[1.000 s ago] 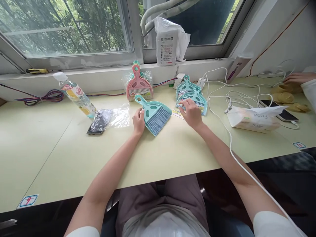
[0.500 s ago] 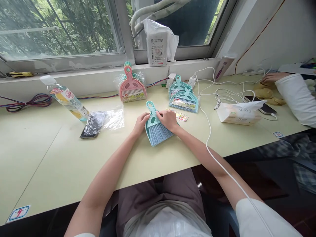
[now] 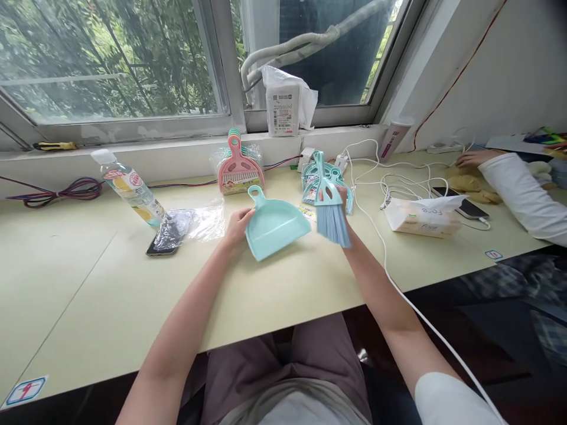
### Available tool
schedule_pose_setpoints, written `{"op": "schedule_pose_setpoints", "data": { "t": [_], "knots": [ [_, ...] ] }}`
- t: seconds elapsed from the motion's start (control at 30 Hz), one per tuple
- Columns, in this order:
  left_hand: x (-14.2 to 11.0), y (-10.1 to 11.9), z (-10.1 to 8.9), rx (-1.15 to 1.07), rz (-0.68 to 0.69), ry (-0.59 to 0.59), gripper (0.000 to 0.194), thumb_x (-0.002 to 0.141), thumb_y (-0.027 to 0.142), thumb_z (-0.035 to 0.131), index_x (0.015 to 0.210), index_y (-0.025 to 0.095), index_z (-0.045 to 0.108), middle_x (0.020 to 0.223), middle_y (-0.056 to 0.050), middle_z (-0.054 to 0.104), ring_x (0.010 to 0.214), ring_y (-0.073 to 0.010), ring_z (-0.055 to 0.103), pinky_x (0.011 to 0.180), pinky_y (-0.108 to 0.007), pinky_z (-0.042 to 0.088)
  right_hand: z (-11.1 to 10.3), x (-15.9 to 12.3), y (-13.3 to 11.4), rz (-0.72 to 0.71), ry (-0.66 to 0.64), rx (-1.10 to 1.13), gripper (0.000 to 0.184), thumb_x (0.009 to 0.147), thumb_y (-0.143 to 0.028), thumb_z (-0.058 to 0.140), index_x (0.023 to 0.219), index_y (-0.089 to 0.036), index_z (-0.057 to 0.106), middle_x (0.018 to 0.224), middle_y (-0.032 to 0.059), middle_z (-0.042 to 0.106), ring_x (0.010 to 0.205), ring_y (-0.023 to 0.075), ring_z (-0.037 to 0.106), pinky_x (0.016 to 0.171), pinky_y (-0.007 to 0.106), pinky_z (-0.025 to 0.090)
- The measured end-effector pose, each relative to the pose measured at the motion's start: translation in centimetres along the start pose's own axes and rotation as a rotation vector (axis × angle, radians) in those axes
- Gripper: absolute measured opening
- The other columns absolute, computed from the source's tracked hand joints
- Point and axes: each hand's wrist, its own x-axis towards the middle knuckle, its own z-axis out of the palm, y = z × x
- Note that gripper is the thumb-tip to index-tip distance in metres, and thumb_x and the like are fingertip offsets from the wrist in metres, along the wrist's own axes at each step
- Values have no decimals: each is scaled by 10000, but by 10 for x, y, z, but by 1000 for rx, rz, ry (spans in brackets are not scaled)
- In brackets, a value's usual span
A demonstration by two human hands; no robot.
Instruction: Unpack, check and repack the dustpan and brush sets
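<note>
My left hand [image 3: 240, 224] grips the left edge of a mint-green dustpan [image 3: 277, 227], tilted just above the table with its handle pointing away from me. To the right, my right hand [image 3: 343, 198] is closed around a small hand brush [image 3: 330, 200] with a mint head and blue-grey bristles hanging down; the brush hides most of the fingers. Brush and dustpan are apart. Behind the brush stand more mint dustpan-and-brush sets [image 3: 310, 177], partly covered by it. A printed card [image 3: 308, 212] lies flat between the two held pieces.
Pink dustpan sets [image 3: 240, 171] lean by the window sill. On the left are a bottle [image 3: 133, 192], a phone [image 3: 162, 248] under plastic wrap [image 3: 208, 221] and coiled wires [image 3: 66, 189]. A tissue pack [image 3: 423, 218], white cables [image 3: 407, 183] and another person's sleeve [image 3: 518, 189] are at right.
The brush has come off the dustpan and moved right and up in my right hand. My left hand still holds the dustpan, its inside now bare. The view has tilted slightly upward.
</note>
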Motion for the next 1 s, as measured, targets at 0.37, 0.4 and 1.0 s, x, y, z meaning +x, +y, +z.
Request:
{"op": "schedule_pose_setpoints", "data": {
  "t": [0.37, 0.4, 1.0],
  "knots": [
    [9, -22, -49, 218, -112, 84, 443, 662, 585, 669, 785, 165, 743, 1012, -100, 724, 1000, -284, 618, 857, -353, 453, 20, -5, 20, -12, -302, -856, 428, 967, -336, 392, 791, -133, 725, 846, 138, 706, 791, 244, 632, 682, 309, 374],
    [10, -23, -50, 225, -110, 85, 442, 671, 586, 658, 789, 168, 742, 1043, -103, 719, 1016, -288, 615, 871, -360, 452, 21, -6, 18, -11, -336, -885, 442, 977, -330, 369, 831, -124, 732, 875, 152, 711, 819, 258, 643, 703, 317, 388],
    [8, -24, -48, 514, 24, 147, 337, 823, 448, 493, 595, 206, 436, 755, -21, 440, 776, -186, 484, 748, -312, 393, 11, -8, 15, 67, -553, -820, 327, 848, -522, 586, 860, -208, 672, 1040, 89, 658, 1098, 273, 533, 997, 439, 299]
  ]
}}
